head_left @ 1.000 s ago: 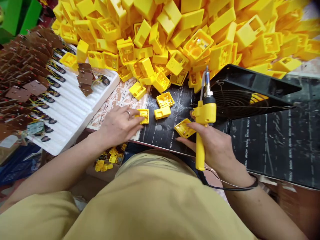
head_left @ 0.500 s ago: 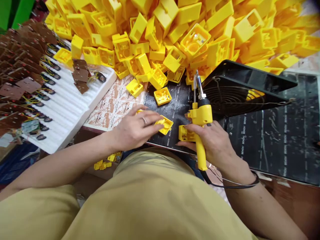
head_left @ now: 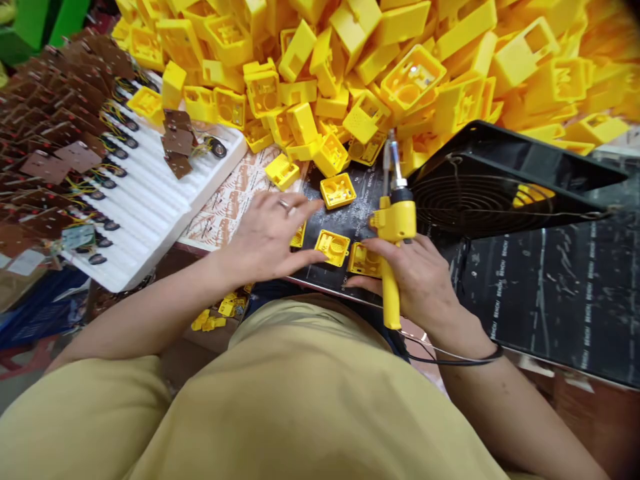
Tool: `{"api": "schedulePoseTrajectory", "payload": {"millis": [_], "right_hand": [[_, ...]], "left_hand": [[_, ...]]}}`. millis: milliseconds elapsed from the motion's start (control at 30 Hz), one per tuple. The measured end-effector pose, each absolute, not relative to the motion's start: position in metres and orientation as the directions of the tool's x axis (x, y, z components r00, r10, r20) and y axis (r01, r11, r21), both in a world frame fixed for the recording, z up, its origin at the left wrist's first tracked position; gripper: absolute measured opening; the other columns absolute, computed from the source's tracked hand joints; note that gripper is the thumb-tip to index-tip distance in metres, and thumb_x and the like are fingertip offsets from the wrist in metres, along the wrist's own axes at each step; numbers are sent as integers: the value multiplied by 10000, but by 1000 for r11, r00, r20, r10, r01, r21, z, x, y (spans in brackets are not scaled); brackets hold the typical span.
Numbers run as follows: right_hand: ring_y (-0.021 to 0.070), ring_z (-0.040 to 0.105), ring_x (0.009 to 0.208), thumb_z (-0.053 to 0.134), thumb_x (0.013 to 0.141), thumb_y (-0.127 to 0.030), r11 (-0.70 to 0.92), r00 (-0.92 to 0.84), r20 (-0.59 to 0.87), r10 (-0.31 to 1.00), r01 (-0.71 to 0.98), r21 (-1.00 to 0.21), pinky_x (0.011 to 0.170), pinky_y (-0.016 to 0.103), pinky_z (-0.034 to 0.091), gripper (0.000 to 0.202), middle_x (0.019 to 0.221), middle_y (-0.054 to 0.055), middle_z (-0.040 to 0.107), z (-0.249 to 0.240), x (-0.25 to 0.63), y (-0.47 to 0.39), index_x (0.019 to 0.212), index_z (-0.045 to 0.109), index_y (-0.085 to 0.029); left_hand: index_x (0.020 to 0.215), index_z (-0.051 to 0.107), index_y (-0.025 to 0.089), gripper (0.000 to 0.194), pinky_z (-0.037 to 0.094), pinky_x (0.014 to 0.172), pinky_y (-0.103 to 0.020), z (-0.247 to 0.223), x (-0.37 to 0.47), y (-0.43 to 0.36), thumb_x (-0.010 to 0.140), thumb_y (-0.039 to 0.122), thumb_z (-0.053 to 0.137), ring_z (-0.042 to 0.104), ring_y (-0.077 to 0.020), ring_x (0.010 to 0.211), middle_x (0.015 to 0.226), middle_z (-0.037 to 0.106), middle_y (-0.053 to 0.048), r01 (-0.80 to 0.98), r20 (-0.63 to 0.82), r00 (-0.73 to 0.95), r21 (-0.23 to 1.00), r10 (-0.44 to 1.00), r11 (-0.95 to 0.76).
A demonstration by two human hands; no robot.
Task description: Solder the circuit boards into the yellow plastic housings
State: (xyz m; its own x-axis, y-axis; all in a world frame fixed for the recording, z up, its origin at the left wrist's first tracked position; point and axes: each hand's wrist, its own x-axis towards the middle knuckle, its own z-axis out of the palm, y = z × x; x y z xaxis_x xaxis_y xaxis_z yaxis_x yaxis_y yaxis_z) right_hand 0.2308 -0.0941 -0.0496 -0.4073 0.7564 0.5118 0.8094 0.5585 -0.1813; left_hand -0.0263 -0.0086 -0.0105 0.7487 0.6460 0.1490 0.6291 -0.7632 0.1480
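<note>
Far left: brown boards [head_left: 60, 120] with wired speakers lie on the ribbed foam tray [head_left: 145, 200], apart from both hands.

Left hand [head_left: 265, 237]: palm down, thumb and fingers spread wide, nothing gripped. The left housing [head_left: 299, 235] shows partly between thumb and fingers; contact with it unclear.

Main change over the last half second: the middle housing [head_left: 333, 247], under the left fingers earlier, now lies uncovered, hollow side up and nearly level. Left thumb tip reaches its near-left edge; touching or just short, cannot tell. Judgement: this piece has been turned and placed, so its inside is now accessible from above. Three pieces form a rough row along the near edge; the far housing [head_left: 338, 191] sits behind it.

Right housing [head_left: 364, 259]: just beside the middle one, between thumb and index finger of the right hand [head_left: 420, 273]. That hand also carries the yellow pistol-shaped tool [head_left: 397, 223], metal tip pointing away from the body, handle toward it.

Pose: forearms come in from both lower corners and converge; cord runs over the right wrist. Black fan [head_left: 465, 193] stands beyond the right hand.
</note>
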Motion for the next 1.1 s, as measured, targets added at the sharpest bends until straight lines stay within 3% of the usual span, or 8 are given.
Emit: {"api": "schedulePoseTrajectory", "payload": {"millis": [167, 467, 633, 767, 833, 900, 967, 1100], "right_hand": [[242, 671, 919, 675, 926, -421, 602, -397, 538, 744, 748, -279, 935, 430, 518, 437, 980, 66, 686, -56, 213, -87, 1266, 497, -211], [177, 670, 745, 717, 907, -268, 642, -438, 582, 685, 740, -199, 660, 276, 502, 344, 894, 51, 697, -58, 214, -85, 1209, 577, -178], [202, 698, 871, 681, 934, -288, 676, -501, 542, 675, 714, -182, 740, 302, 538, 356, 1016, 65, 715, -64, 216, -83, 1253, 549, -202], [230, 703, 876, 698, 914, -396, 658, -470, 567, 676, 731, -179, 845, 362, 542, 380, 1008, 82, 714, -64, 219, -83, 1200, 559, -188], [224, 708, 885, 702, 908, -415, 635, -441, 570, 694, 748, -194, 851, 355, 543, 361, 1024, 73, 718, -65, 222, -86, 1166, 566, -201], [227, 708, 950, 722, 897, -398, 599, -399, 559, 727, 767, -230, 838, 339, 550, 350, 1076, 64, 719, -67, 224, -90, 1159, 572, -221], [238, 703, 999, 751, 875, -383, 562, -360, 540, 760, 781, -271, 840, 346, 561, 377, 1113, 61, 716, -72, 226, -94, 1174, 576, -233], [262, 708, 986, 779, 847, -406, 532, -324, 530, 784, 790, -305, 832, 388, 581, 444, 1108, 71, 714, -74, 224, -95, 1197, 569, -231]], "left_hand": [[1383, 535, 80, 727, 465, 1052, -445, -15, -61, -11, 897, 619, 576, 561, -325, 1265, 1390, 588, -205, 656, 140, 712, 216, 688, -723], [1465, 509, 266, 651, 481, 693, -328, -22, -35, -4, 938, 647, 514, 662, -299, 1017, 1029, 724, -137, 800, -21, 587, -133, 809, -584], [1504, 463, 194, 857, 484, 644, -337, -13, -19, -21, 886, 788, 435, 702, -288, 880, 949, 746, -130, 813, -143, 577, 9, 804, -582], [1323, 632, 191, 440, 454, 589, -318, 8, -55, 10, 1016, 435, 433, 671, -239, 770, 866, 723, -93, 854, 24, 520, -4, 854, -520], [1128, 713, 168, 289, 485, 698, -370, 18, -92, 46, 977, 278, 492, 645, -264, 915, 944, 710, -114, 918, 224, 396, -101, 891, -383], [1126, 706, 172, 281, 487, 849, -457, 21, -131, 84, 920, 336, 608, 592, -300, 1065, 1096, 685, -118, 960, 303, 280, -118, 911, -256], [1031, 713, 157, 333, 480, 878, -474, 17, -161, 111, 886, 451, 655, 569, -284, 1046, 1012, 685, -95, 988, 236, 156, -43, 959, -150], [957, 702, 187, 299, 423, 974, -482, 5, -180, 121, 814, 448, 728, 482, -240, 1099, 1034, 684, -45, 952, 311, 293, -13, 904, -304]]}}
